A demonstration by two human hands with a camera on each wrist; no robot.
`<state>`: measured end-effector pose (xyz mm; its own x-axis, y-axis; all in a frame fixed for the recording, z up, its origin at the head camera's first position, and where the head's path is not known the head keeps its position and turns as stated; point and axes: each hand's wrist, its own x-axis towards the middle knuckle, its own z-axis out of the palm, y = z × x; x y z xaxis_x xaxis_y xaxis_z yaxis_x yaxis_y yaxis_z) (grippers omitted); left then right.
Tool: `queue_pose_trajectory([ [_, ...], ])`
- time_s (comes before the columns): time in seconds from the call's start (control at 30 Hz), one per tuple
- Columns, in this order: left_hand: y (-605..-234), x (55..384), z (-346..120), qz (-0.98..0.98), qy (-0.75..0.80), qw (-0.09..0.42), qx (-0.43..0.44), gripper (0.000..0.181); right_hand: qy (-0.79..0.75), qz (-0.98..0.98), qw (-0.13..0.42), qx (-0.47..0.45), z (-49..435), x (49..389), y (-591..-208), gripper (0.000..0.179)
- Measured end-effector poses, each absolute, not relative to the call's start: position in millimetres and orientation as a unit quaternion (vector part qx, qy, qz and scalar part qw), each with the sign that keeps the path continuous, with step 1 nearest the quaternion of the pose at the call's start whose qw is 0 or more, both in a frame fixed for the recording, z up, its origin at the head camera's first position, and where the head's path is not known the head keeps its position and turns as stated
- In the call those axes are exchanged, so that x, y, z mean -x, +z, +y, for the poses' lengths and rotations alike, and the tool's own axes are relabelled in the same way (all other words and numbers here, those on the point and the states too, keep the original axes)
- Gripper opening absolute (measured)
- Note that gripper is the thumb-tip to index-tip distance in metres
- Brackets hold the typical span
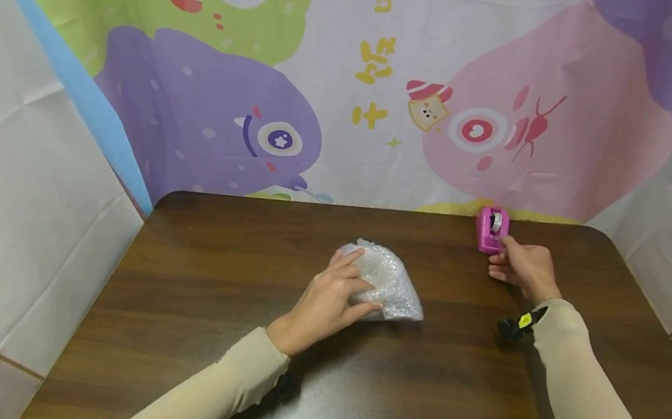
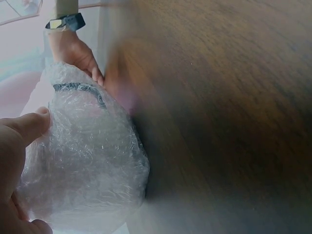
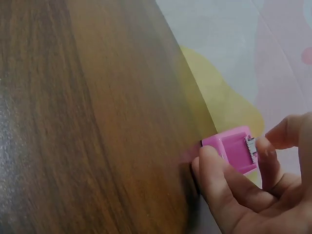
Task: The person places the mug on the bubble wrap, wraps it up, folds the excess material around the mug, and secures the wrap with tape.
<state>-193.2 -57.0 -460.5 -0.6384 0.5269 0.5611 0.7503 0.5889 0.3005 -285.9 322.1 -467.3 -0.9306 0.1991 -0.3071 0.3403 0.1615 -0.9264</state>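
A bundle in clear bubble wrap [image 1: 396, 285] rests on the middle of the table. My left hand [image 1: 331, 294] holds it from above, fingers and thumb spread over the wrap. Through the plastic in the left wrist view, a dark curved band shows; what is wrapped cannot be made out. Farther back on the right stands a pink tape dispenser [image 1: 484, 245] with a small tape roll [image 1: 496, 222]. At its toothed cutter [image 3: 250, 148], my right hand [image 1: 529, 267] pinches the tape end with thumb and forefinger. Other fingers of that hand lie against the dispenser's side; the clear tape itself is hard to see.
The brown wooden table [image 1: 210, 242] has rounded back corners, and the dispenser stands close to its back edge. Behind it hangs a cartoon-printed cloth [image 1: 368, 157]. Pale panels [image 1: 13, 146] flank the table on both sides.
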Motion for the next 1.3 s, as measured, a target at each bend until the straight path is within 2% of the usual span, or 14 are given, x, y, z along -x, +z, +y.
queue_pose_trajectory([
  [0.2, -460.3, 193.0, -57.4, -0.866, -0.266, 0.21, 0.368, 0.028, -0.625, 0.75, 0.077, -0.202, 320.9, 282.7, -468.0, 0.036],
  [0.5, -460.1, 192.1, -58.0, -0.868, -0.267, 0.208, 0.364, 0.028, -0.623, 0.729, 0.174, -0.226, 323.5, 276.2, -465.7, 0.045],
  [0.63, -460.0, 191.8, -57.8, -0.867, -0.27, 0.207, 0.364, 0.028, -0.656, 0.693, 0.196, -0.225, 327.4, 272.5, -463.4, 0.045],
  [0.97, -460.6, 192.8, -57.2, -0.869, -0.264, 0.207, 0.365, 0.027, -0.767, 0.557, 0.177, -0.264, 337.3, 263.4, -456.3, 0.036],
  [1.3, -460.1, 192.9, -57.4, -0.87, -0.259, 0.211, 0.364, 0.028, -0.83, 0.462, 0.157, -0.27, 338.1, 268.9, -456.3, 0.018],
])
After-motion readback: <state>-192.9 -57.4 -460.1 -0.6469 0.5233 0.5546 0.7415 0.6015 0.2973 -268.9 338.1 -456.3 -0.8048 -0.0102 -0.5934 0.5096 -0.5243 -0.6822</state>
